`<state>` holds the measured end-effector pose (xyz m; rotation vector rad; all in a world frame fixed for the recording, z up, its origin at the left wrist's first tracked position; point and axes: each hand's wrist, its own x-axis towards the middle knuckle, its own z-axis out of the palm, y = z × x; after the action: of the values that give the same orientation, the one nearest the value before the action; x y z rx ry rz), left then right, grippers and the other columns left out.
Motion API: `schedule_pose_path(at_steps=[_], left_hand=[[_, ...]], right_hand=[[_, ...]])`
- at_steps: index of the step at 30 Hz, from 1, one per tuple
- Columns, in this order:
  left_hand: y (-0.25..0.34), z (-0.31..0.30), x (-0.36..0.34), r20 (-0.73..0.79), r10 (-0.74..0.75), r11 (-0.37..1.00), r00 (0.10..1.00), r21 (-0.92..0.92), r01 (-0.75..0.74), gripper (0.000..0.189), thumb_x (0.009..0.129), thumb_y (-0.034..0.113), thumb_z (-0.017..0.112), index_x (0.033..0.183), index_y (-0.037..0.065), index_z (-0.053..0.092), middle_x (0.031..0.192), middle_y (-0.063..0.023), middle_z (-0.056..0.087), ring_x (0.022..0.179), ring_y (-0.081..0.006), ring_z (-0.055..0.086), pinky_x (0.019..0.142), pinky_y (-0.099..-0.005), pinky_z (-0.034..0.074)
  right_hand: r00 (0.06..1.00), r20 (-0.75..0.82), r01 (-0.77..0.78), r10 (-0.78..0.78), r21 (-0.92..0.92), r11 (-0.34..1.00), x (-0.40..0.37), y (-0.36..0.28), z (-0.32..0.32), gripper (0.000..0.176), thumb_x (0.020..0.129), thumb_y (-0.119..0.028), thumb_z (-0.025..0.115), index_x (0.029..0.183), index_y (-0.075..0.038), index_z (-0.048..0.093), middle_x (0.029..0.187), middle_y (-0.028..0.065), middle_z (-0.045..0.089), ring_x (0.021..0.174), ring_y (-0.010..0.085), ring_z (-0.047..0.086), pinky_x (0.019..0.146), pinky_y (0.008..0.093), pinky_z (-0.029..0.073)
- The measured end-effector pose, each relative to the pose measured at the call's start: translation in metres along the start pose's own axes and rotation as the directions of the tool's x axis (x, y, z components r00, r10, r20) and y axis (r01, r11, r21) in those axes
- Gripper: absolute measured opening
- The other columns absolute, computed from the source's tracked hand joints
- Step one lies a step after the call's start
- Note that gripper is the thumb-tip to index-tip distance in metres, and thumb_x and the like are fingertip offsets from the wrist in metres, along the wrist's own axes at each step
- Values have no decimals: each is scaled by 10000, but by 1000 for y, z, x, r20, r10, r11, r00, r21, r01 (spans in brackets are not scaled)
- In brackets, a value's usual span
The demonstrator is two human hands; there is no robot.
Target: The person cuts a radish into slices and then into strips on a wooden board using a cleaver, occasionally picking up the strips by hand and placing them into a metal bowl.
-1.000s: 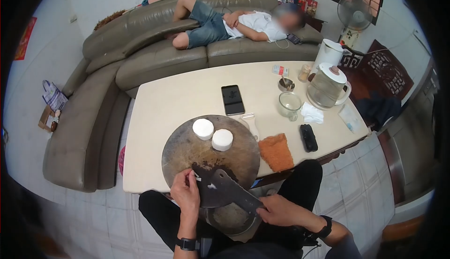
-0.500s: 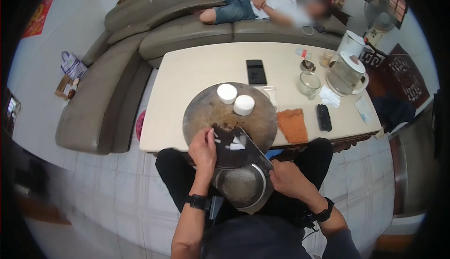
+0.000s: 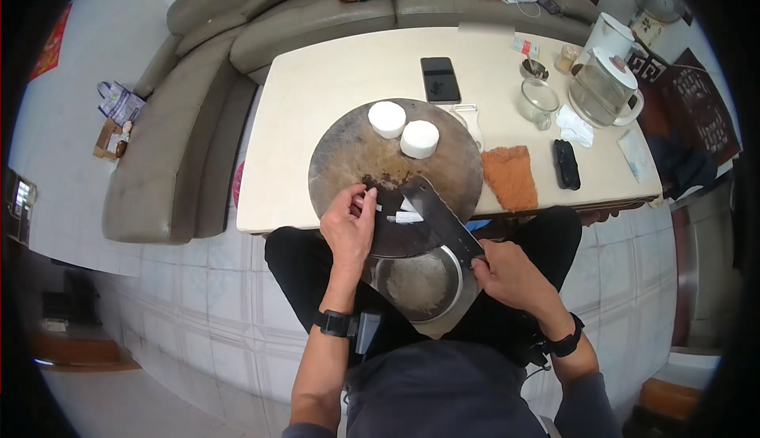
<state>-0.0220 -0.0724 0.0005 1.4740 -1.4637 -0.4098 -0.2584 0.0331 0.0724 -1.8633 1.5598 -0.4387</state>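
1. Leather-like sofa (image 3: 317, 30) behind a smooth, pale table (image 3: 317, 81).
2. Round, stained wooden board (image 3: 348, 137) overhanging the table edge.
3. Dark, flat cleaver (image 3: 445, 220), handle gripped in the right hand (image 3: 513, 273).
4. Left hand (image 3: 348, 222): fingertips drawn together; cannot tell whether they pinch anything.
5. Two stubby white cylinders (image 3: 419, 139) beyond both hands.
6. Thin white strips (image 3: 408, 217) between left hand and cleaver.

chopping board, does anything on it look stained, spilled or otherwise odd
Yes: the near part of the round chopping board has a ragged-edged, blackish patch under the cut white strips, odd against the browner surface beyond. Whether it is wetness, staining or wear, I cannot tell.
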Motion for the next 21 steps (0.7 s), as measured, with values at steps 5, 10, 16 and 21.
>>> schedule_pose_path(at_steps=[5, 10, 16, 21], left_hand=[[-3, -10, -1, 105, 4, 997, 994, -78, 4, 179, 830, 51, 698, 1006, 19, 689, 749, -39, 630, 613, -102, 559, 574, -239, 453], [-6, -13, -2, 142, -36, 988, 989, -145, 57, 193, 862, 35, 666, 1054, 16, 684, 801, -8, 622, 670, -63, 535, 609, -210, 441], [-5, -18, 0, 180, -90, 977, 980, -177, 122, 190, 893, 50, 652, 1078, 15, 679, 755, -2, 615, 674, -66, 531, 635, -215, 455], [-4, -24, -1, 297, -166, 941, 940, -237, 241, 186, 878, 35, 670, 1063, 15, 682, 772, -39, 652, 675, -79, 568, 637, -216, 473]], right_hand=[[1000, -4, -17, 17, -40, 999, 5, -5, -2, 189, 868, -133, 557, 866, 56, 550, 678, 267, 594, 705, 452, 607, 672, 512, 479], [1000, -13, -30, 29, -115, 993, 6, -17, -4, 170, 871, -129, 563, 902, 34, 531, 664, 245, 597, 684, 443, 609, 656, 516, 481], [996, 22, -79, 82, -95, 992, 11, -35, -10, 147, 867, -93, 574, 903, 43, 530, 664, 246, 583, 700, 443, 596, 629, 505, 455], [994, 28, -105, 109, -115, 988, 11, -32, -7, 156, 899, -116, 570, 902, 33, 525, 651, 239, 575, 683, 443, 585, 618, 505, 441]])
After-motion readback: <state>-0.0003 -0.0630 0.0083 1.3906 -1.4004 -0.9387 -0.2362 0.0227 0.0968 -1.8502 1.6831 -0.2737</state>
